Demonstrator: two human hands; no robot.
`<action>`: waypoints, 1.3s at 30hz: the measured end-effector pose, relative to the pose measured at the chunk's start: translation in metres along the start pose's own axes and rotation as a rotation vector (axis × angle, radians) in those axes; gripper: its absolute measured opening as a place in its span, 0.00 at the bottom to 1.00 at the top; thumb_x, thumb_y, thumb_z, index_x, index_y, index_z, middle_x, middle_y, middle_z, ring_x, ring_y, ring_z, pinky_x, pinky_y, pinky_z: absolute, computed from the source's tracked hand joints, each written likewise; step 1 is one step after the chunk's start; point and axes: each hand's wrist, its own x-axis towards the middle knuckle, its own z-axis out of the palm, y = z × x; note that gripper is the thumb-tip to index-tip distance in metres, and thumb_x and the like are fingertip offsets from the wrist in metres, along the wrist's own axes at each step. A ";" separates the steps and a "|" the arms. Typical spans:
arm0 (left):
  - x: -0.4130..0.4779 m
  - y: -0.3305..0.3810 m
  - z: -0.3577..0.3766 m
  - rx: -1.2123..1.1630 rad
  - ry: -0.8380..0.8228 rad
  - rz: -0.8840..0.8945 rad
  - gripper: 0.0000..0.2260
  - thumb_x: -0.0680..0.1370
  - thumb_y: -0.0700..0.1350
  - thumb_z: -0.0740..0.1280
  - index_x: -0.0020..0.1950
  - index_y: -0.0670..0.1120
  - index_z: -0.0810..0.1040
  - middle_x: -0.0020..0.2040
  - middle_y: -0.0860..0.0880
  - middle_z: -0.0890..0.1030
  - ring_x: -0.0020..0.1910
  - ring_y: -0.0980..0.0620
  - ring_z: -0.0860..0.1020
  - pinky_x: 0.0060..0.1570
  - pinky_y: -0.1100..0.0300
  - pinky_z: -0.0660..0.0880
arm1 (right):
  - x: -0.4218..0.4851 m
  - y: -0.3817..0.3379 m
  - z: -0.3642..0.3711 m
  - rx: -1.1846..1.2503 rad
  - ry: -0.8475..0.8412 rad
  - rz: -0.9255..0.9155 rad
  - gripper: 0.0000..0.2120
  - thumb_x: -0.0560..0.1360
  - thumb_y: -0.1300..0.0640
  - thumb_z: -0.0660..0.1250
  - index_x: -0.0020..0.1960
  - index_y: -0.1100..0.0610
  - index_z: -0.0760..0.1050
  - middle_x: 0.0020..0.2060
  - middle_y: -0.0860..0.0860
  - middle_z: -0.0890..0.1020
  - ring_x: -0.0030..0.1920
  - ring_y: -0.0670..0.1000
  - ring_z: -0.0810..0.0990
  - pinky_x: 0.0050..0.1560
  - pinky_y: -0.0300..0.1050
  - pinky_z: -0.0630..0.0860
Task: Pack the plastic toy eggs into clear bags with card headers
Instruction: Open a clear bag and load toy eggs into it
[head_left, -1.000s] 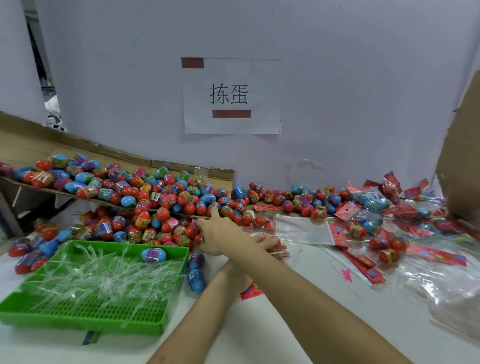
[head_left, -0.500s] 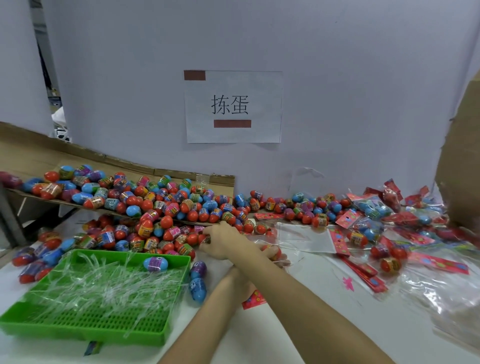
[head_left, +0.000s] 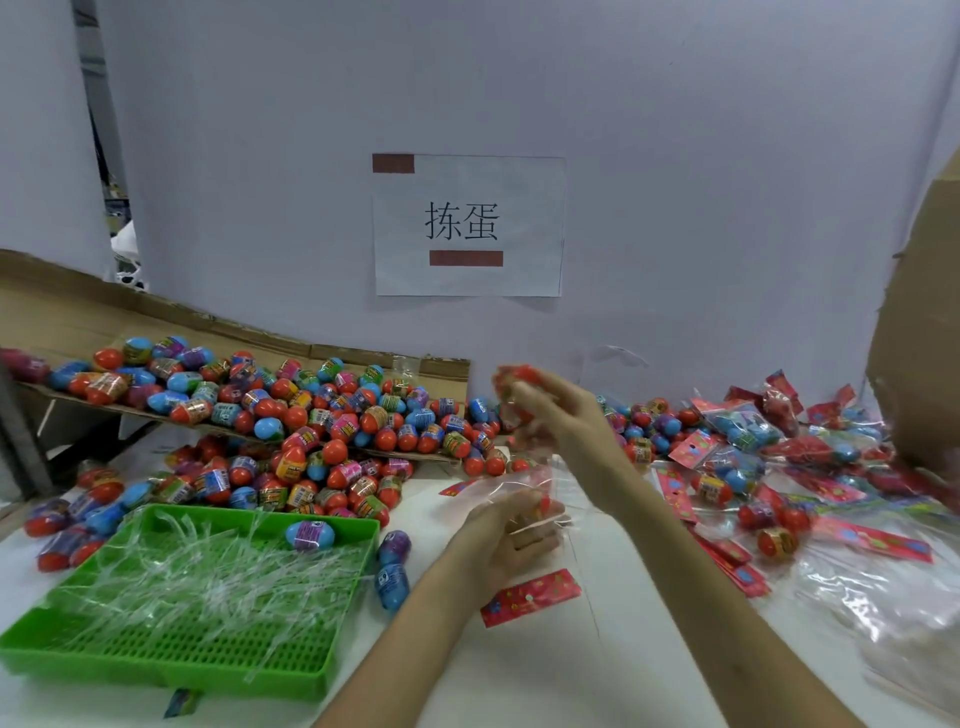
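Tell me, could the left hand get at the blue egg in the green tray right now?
Probably not at once: nothing covers the blue egg in the green tray, but the left hand grips a clear bag.

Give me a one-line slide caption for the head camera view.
Right hand holds a red toy egg above the clear bag gripped by the left hand, beside a green tray and heaped eggs.

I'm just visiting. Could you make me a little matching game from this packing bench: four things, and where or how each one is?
Things: 1 paper sign; 2 green tray; 3 right hand; 4 left hand.
States: A holds the clear bag; B raised, gripping a red egg; C on the wall; D contains one blue egg.
Pairs: 1-C, 2-D, 3-B, 4-A.
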 end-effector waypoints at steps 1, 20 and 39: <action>-0.005 0.003 0.002 -0.040 -0.008 0.015 0.06 0.79 0.38 0.71 0.55 0.40 0.84 0.55 0.36 0.86 0.52 0.39 0.86 0.54 0.48 0.83 | -0.004 0.006 -0.016 0.099 0.012 0.018 0.16 0.75 0.46 0.70 0.62 0.48 0.81 0.49 0.55 0.85 0.39 0.50 0.82 0.40 0.42 0.81; -0.010 0.016 0.001 -0.249 0.013 0.199 0.19 0.76 0.37 0.71 0.67 0.44 0.78 0.59 0.36 0.85 0.60 0.37 0.83 0.63 0.43 0.79 | -0.055 0.064 -0.037 0.143 0.056 0.263 0.15 0.83 0.49 0.62 0.57 0.60 0.79 0.44 0.62 0.84 0.37 0.52 0.77 0.27 0.40 0.66; -0.010 0.005 0.003 -0.096 0.007 0.072 0.15 0.79 0.33 0.69 0.65 0.41 0.80 0.56 0.36 0.85 0.54 0.41 0.85 0.52 0.51 0.84 | -0.053 0.073 -0.030 0.046 0.127 0.297 0.12 0.84 0.50 0.63 0.59 0.57 0.78 0.42 0.57 0.79 0.33 0.50 0.73 0.27 0.42 0.69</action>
